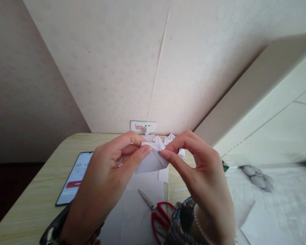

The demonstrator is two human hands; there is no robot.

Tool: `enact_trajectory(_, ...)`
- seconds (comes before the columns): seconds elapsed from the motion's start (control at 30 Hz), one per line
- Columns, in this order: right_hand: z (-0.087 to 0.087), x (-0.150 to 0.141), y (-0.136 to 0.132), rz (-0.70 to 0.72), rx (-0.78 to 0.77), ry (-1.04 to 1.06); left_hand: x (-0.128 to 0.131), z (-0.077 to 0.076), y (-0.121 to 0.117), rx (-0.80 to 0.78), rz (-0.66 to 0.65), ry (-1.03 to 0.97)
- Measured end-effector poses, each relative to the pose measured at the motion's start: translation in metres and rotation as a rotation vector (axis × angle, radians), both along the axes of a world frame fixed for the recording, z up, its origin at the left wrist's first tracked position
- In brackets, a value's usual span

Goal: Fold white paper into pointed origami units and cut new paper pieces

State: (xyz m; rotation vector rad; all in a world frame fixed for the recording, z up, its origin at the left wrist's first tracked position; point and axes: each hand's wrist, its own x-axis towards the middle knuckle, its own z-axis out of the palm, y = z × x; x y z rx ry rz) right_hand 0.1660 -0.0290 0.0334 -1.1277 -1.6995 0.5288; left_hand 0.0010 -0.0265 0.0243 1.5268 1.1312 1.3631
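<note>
Between my two hands a small folded piece of white paper [150, 164] is held up above the table. My left hand [119, 156] pinches its upper left part between thumb and fingers. At the upper right edge, my right hand [193, 156] grips the paper with thumb and index finger. Crease lines run across its right side. Just behind it lie several pointed folded paper pieces [170, 136], partly hidden by my hands. Below are flat white sheets [137, 194] and scissors [159, 214] with red handles.
A phone [73, 183] showing a timer lies on the wooden table [38, 180] at left, partly covered by my left arm. On the wall behind is a socket [143, 126] with a plug. To the right are a white cloth surface [290, 200] and a loose sheet [262, 224].
</note>
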Motion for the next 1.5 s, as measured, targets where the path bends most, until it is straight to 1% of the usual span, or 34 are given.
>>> enact_trajectory(0.2,-0.001,0.004,0.002,0.063,-0.031,0.042,0.002,0.001,0.000,-0.024,-0.010,-0.063)
enact_trajectory(0.33,-0.001,0.007,0.002,0.079,-0.038,0.033,0.001,0.001,0.000,-0.033,0.012,-0.073)
enact_trajectory(0.47,-0.002,0.006,0.002,0.071,-0.035,0.026,0.000,0.001,0.000,-0.001,0.043,-0.042)
enact_trajectory(0.53,-0.002,0.005,0.001,0.046,-0.018,0.011,0.001,0.000,0.001,0.000,0.048,-0.025)
enact_trajectory(0.67,-0.002,0.005,0.002,-0.002,-0.008,-0.040,0.001,-0.001,0.001,0.001,0.031,-0.022)
enact_trajectory(0.77,-0.002,0.004,0.004,0.013,-0.019,0.005,0.002,-0.001,0.001,-0.009,0.040,-0.014)
enact_trajectory(0.9,-0.002,0.006,0.005,0.065,-0.041,0.070,0.000,0.002,0.000,0.029,0.066,-0.019)
enact_trajectory(1.1,-0.003,0.013,0.002,0.055,-0.051,0.065,-0.005,0.000,0.001,0.018,0.113,-0.045)
enact_trajectory(1.27,-0.003,0.013,0.003,0.050,-0.045,0.060,-0.005,-0.004,0.003,0.017,0.124,-0.047)
enact_trajectory(1.5,-0.003,0.012,0.002,0.049,-0.052,0.057,-0.007,-0.002,0.001,0.010,0.110,-0.055)
